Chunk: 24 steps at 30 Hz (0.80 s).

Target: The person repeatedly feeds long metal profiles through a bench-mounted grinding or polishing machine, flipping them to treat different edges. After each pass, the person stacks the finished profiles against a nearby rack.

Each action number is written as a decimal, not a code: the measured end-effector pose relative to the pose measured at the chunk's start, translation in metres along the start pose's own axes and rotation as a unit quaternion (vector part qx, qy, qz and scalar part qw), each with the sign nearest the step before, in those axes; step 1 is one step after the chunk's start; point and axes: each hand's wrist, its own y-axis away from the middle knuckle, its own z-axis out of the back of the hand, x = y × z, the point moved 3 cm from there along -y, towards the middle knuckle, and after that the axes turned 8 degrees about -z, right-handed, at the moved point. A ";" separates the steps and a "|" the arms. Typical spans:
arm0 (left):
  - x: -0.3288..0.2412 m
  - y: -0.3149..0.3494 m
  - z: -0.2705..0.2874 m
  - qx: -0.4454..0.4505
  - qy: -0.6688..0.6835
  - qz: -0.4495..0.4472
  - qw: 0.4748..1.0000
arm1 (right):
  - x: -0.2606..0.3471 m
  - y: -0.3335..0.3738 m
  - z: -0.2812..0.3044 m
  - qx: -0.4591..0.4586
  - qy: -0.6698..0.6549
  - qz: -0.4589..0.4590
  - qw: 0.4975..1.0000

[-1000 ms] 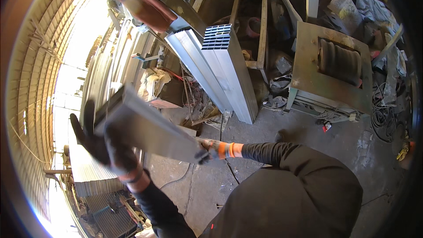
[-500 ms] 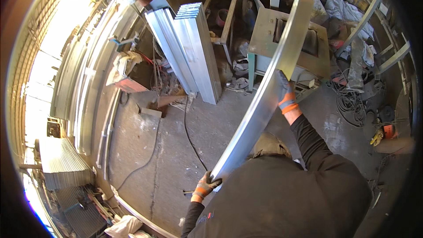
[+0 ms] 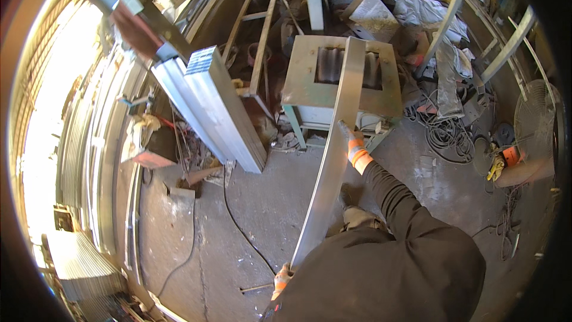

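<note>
A long silver metal profile (image 3: 326,173) runs from low in the view up towards the far middle, held in both hands. My left hand (image 3: 282,279), in a grey and orange glove, is closed round its near end; most of the fingers are hidden. Further up, my right hand (image 3: 355,143), gloved alike, grips the right edge of the profile. The far end of the profile passes over a green-grey metal stand (image 3: 302,74) with a rectangular opening. Whether it touches the stand, I cannot tell.
A bundle of silver profiles (image 3: 229,116) stands tilted left of the stand. Black cable (image 3: 241,226) crosses the floor, and more cable lies coiled (image 3: 444,137) at the right. Long profiles (image 3: 101,161) lie along the left wall. A round fan (image 3: 534,120) stands far right.
The view has shifted, so the stand and bundle appear further left and lower. The profile's far end has come down and now overlaps the stand's opening. Both hands keep their hold.
</note>
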 end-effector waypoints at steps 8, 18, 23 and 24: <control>-0.206 -0.150 0.018 -0.017 0.120 -0.092 0.988 | 0.069 -0.116 -0.046 -0.036 0.575 0.335 0.745; -0.455 -0.413 0.038 -0.050 0.110 -0.231 0.965 | 0.212 -0.395 -0.108 -0.136 0.628 0.382 0.664; -0.481 -0.493 0.025 -0.029 0.058 -0.320 0.945 | 0.240 -0.468 -0.096 -0.172 0.650 0.355 0.649; -0.475 -0.494 0.017 0.003 0.044 -0.282 0.958 | 0.235 -0.465 -0.086 -0.178 0.674 0.329 0.637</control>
